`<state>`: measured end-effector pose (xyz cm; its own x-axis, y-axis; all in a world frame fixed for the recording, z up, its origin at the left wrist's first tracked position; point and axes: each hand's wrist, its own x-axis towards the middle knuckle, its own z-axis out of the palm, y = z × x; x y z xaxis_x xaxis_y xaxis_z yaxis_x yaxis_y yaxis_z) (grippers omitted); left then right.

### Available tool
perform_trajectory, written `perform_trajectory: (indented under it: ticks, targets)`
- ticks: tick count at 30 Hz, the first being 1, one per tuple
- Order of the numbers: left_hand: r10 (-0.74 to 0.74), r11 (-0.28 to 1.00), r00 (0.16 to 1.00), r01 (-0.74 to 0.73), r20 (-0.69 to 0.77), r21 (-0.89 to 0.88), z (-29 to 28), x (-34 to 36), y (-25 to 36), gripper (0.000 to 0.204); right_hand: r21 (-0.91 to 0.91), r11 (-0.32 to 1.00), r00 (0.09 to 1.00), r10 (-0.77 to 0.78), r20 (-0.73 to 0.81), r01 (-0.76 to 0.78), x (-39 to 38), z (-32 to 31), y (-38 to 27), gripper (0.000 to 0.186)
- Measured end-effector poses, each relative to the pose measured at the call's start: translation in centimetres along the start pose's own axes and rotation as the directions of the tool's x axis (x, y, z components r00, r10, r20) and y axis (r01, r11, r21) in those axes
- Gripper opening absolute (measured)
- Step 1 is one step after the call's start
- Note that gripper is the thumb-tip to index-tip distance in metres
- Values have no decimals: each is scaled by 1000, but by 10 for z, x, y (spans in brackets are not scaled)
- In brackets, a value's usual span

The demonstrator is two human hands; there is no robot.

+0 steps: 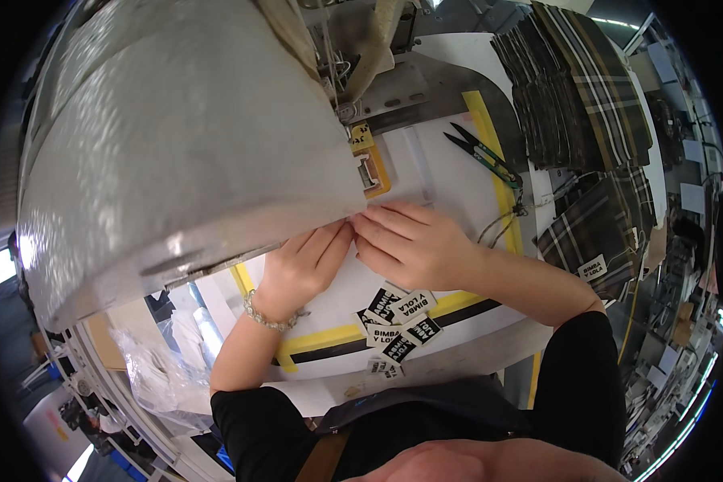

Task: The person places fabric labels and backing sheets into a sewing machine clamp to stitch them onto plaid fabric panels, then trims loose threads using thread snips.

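Both hands meet at the front of the sewing machine, close below its pale, glossy body. The fingers of my left hand are drawn together, and a bracelet circles that wrist. Against them, my right hand also has its fingertips pinched. Whatever lies between the fingertips is too small or hidden to make out. Just beyond the fingers is the orange-edged metal plate under the needle area. Several black and white fabric labels lie in a loose pile on the table nearer my body.
Green-handled thread snips lie at the right on the white table, beside yellow tape. Stacked plaid fabric pieces stand at the far right, with another plaid piece bearing a label nearer. A clear plastic bag sits at the lower left.
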<state>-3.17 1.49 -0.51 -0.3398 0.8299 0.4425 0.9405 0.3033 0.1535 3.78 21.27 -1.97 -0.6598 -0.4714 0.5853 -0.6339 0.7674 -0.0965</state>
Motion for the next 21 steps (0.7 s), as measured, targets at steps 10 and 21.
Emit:
perform_trajectory:
  ticks: [10, 21]
  targets:
    - [35, 996, 999, -33, -22, 87, -1, 2, 2, 26, -1, 993, 989, 118, 92, -118, 0, -1, -15, 19]
    - [44, 994, 999, -43, 5, -105, 1, -5, -2, 19, -28, 997, 994, 70, 87, -67, -7, -4, -12, 16]
